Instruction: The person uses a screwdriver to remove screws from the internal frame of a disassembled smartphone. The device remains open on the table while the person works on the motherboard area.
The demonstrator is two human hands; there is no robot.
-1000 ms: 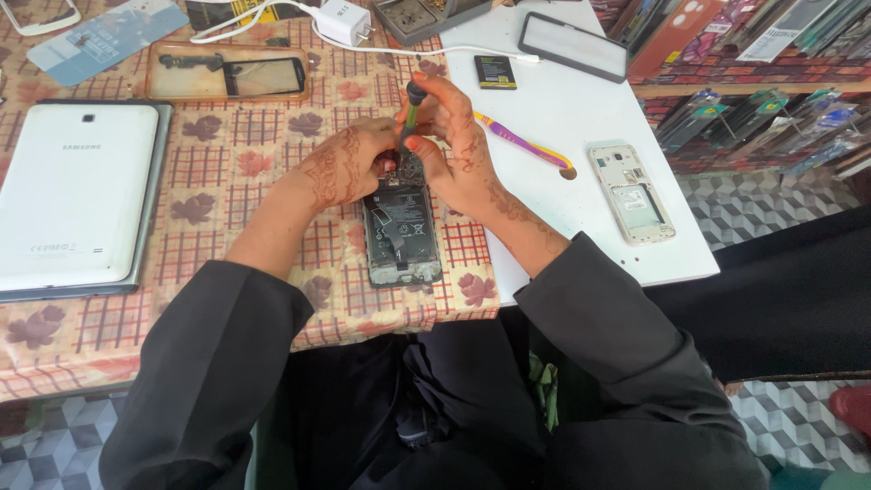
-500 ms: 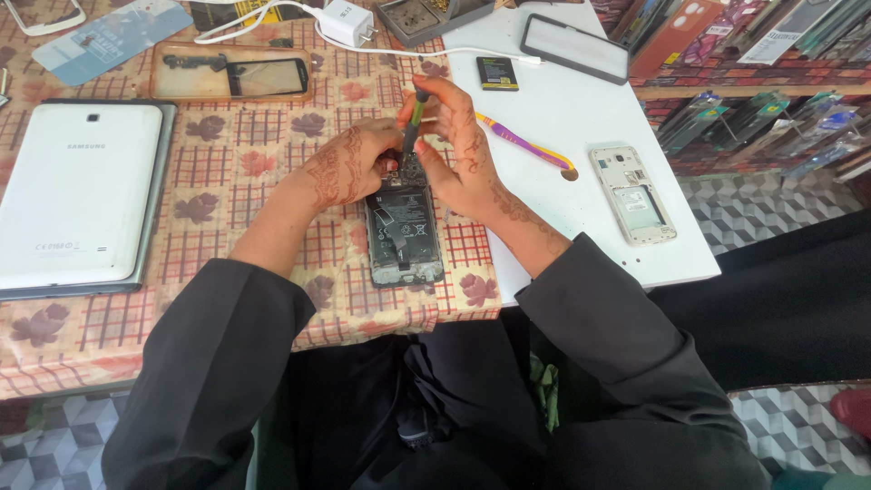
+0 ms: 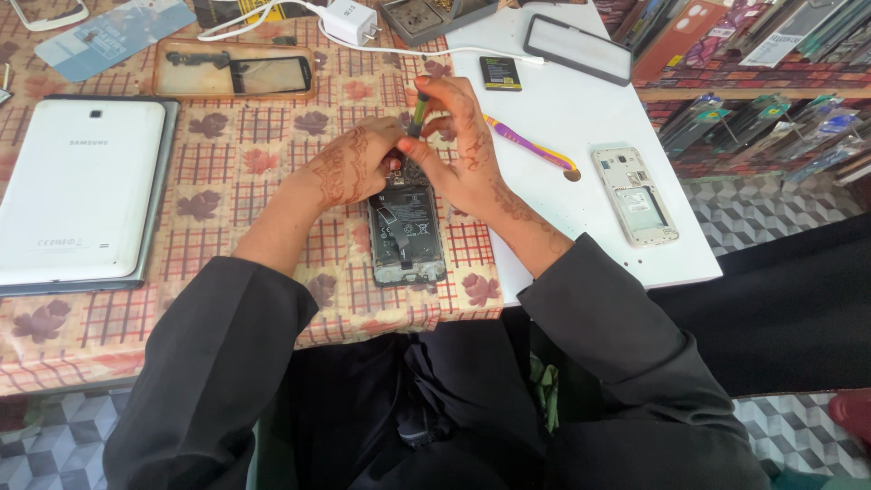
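Opened phone (image 3: 406,231) is laid back-up at frame centre, on the checked, leaf-print tablecloth (image 3: 236,181), near the table's front edge. Back cover is off; a black battery and dark inner frame are exposed.

Step in hand, as judged: a screw at the phone's top end is being worked w/ a small screwdriver (image 3: 417,111). Driver is held upright, green-and-black handle, tip hidden behind the fingers.

Right hand (image 3: 463,150): fingers closed narrow round the driver's handle, thumb and forefinger pinching. Left hand (image 3: 349,168): fingers curled over the phone's top edge, pressing it steady; nothing else is gripped. Both hands are patterned w/ henna, sleeves black.

Next move, as judged: tip must be kept seated square in the screw head, light downward pressure, phone kept from sliding on the cloth. Whether the screw is loose cannot be told.

Around:
- white tablet (image 3: 77,200), smooth, rounded corners, left of frame, face-down.
- bare phone frame (image 3: 635,195), pale metal, right of centre on the white board (image 3: 581,227).
- purple-yellow pry tool (image 3: 531,145), thin, flat, just right of the right hand.
- clear phone case (image 3: 234,68), glossy, upper left.
- white charger block (image 3: 349,20) w/ cable, top centre.
- 1 small black square part (image 3: 501,73), upper centre.
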